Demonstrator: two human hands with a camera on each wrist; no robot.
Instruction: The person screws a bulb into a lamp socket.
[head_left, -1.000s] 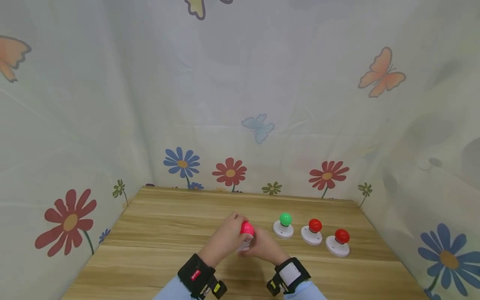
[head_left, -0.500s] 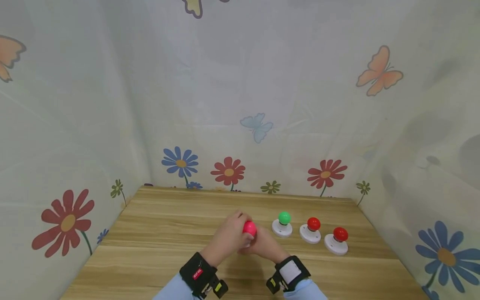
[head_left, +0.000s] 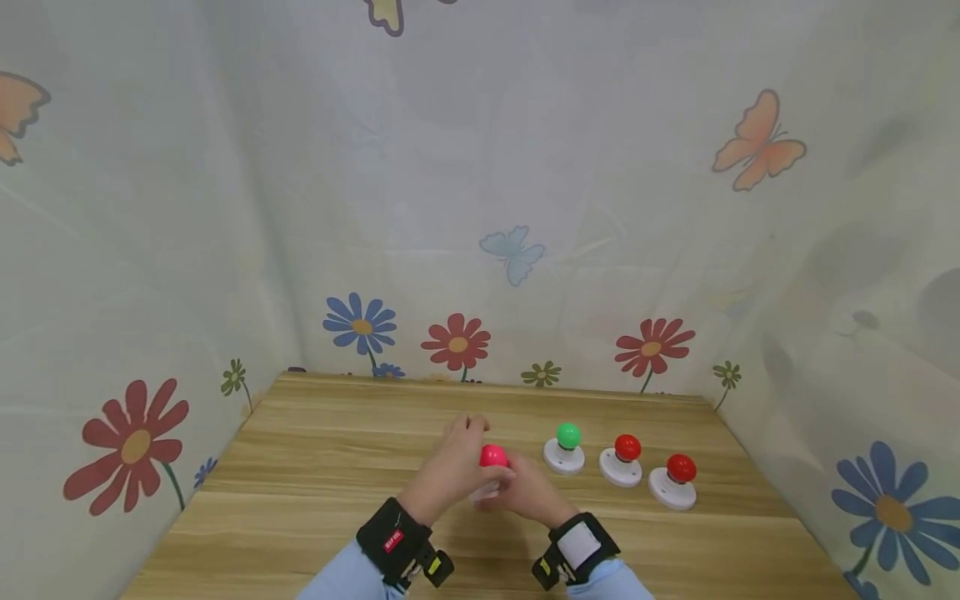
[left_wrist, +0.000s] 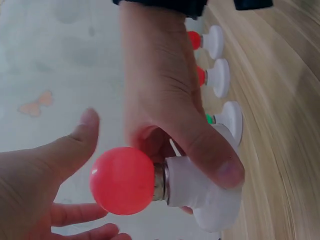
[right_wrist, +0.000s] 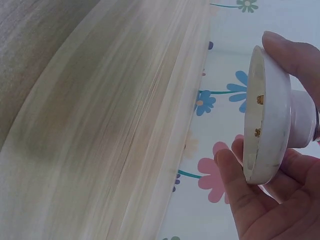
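Note:
My right hand (head_left: 528, 492) grips a round white lamp holder (right_wrist: 275, 120) by its base, thumb on one side and fingers on the other. The holder is raised off the wooden table, its underside with brass screws showing in the right wrist view. A pinkish-red light bulb (left_wrist: 122, 181) sits in its socket, a strip of metal cap showing between glass and holder. Around the bulb, thumb and fingers spread apart, is my left hand (head_left: 450, 471); a gap shows between thumb and bulb in the left wrist view.
On the wooden table (head_left: 337, 433), to the right, stand three more white holders: one with a green bulb (head_left: 568, 435) and two with red bulbs, the nearer red bulb (head_left: 681, 468) at the end. A flowered curtain (head_left: 420, 167) encloses the back and sides.
The left hand's fingers have loosened from the bulb and spread apart. Bulb and holder have shifted slightly left after a small move right. The right hand keeps its grip.

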